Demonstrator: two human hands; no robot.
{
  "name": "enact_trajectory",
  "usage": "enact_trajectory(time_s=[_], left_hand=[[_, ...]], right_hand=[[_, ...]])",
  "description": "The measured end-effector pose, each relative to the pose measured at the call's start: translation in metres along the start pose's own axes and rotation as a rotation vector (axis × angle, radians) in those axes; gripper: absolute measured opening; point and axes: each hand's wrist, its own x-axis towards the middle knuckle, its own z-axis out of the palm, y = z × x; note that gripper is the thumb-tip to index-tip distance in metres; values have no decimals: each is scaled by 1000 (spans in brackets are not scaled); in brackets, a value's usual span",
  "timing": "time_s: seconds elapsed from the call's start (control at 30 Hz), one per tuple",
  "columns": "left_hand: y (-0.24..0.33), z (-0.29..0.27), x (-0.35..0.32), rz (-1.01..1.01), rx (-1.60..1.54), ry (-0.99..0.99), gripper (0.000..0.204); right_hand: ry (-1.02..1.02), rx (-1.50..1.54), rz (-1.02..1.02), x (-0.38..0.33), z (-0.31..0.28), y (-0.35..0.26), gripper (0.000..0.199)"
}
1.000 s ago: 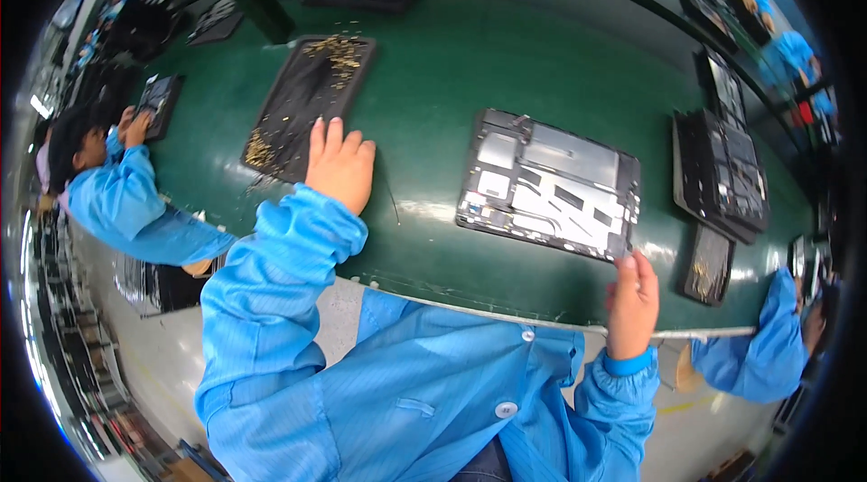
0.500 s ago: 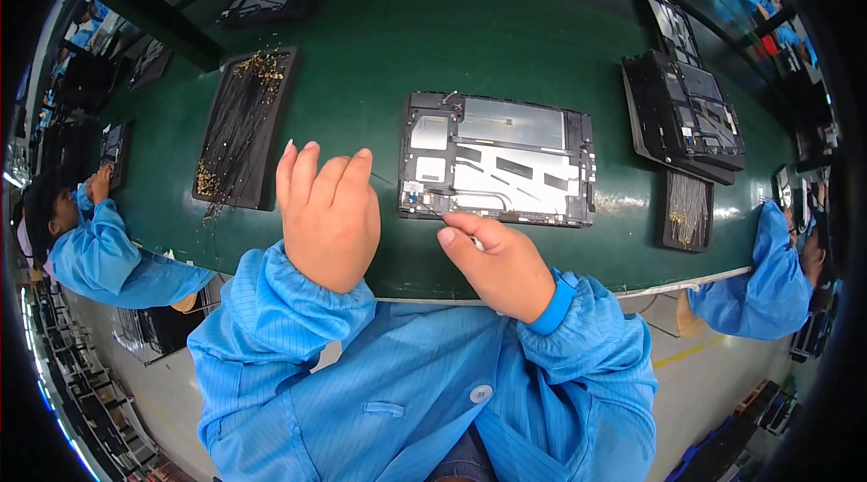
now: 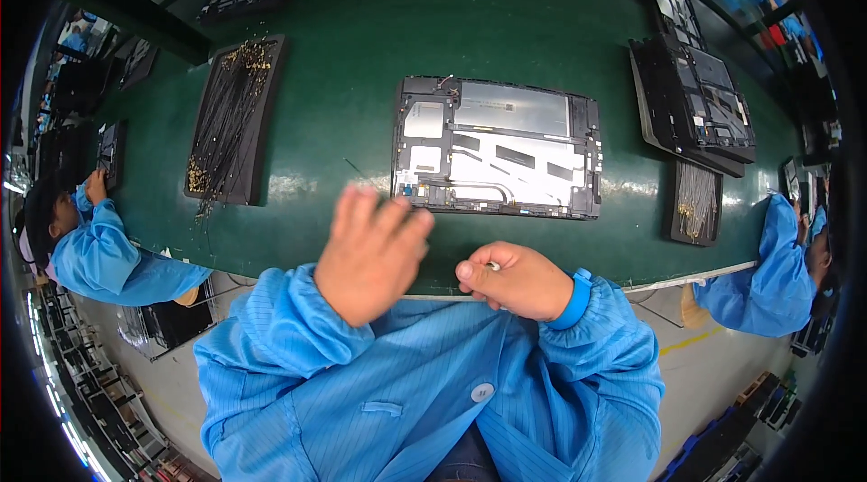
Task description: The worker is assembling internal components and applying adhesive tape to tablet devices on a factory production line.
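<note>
Opened tablet chassis on green belt, hands at 6 o'clock.
Left hand: fingers extended, blurred, holding nothing. Right hand: curled, pinching a small white part. Rectangular metal-backed tablet chassis lies at 12 o'clock.

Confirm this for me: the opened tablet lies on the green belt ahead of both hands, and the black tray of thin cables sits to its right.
Not quite. In the head view the black tray of thin cables sits to the left of the opened tablet, not its right. The tablet does lie on the green belt ahead of the left hand and right hand.
</note>
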Motion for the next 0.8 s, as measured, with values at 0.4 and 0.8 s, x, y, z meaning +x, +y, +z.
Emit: enact_trajectory(time_s=[0.4, 0.8], left_hand=[[19, 16, -7, 273, -589, -222, 22], [6, 59, 18, 35, -284, 18, 15]], right_hand=[[-48, 18, -30, -16, -13, 10, 31], [820, 431, -749, 44, -10, -4, 42]])
